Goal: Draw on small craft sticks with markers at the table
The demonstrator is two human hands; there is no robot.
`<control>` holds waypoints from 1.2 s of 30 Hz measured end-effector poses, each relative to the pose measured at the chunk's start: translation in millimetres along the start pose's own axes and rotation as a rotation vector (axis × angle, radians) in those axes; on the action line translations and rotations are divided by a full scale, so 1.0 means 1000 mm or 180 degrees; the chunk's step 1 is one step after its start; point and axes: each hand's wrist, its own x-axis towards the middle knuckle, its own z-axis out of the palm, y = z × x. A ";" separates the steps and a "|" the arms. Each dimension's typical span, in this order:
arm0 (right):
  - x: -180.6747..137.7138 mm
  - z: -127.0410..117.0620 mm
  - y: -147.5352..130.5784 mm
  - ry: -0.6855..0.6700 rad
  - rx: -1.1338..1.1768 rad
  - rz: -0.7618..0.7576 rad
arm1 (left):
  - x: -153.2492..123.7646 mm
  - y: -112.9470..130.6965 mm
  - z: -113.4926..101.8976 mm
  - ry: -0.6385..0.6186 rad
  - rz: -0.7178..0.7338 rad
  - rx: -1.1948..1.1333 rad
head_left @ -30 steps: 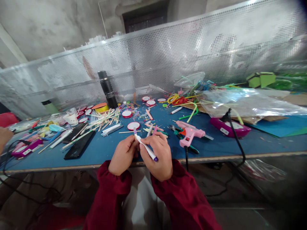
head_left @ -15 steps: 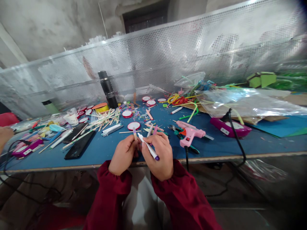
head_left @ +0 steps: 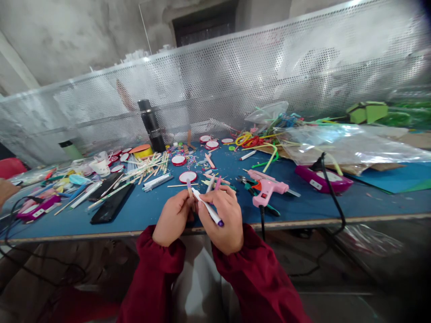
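My left hand [head_left: 173,218] pinches a small flat wooden stick [head_left: 189,188] whose upper end is tinted purple. In my right hand [head_left: 222,217] is a white marker [head_left: 210,208] with a purple back end. Its tip points up and left and meets or nearly meets the stick; which of the two I cannot tell. Just beyond my fingers lies a white disc with a red rim [head_left: 187,177]. A purple-pink piece [head_left: 218,182] and a pale one show behind my right fingers.
A pink glue gun [head_left: 267,186] lies right of my hands over dark-handled pliers [head_left: 271,209]. Left are a black phone [head_left: 112,204], markers [head_left: 157,181] and a pile of sticks [head_left: 153,166]. A black bottle [head_left: 152,125] stands behind. Another person's hand [head_left: 7,190] shows at the far left.
The marker's tip has shifted slightly left, closer to the stick, along with my right hand. My left hand has stayed nearly still. The other person's hand has moved a little.
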 end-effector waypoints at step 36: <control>0.001 -0.001 -0.001 0.0047 0.0056 0.0001 | -0.001 0.001 0.000 -0.0093 0.0034 0.0035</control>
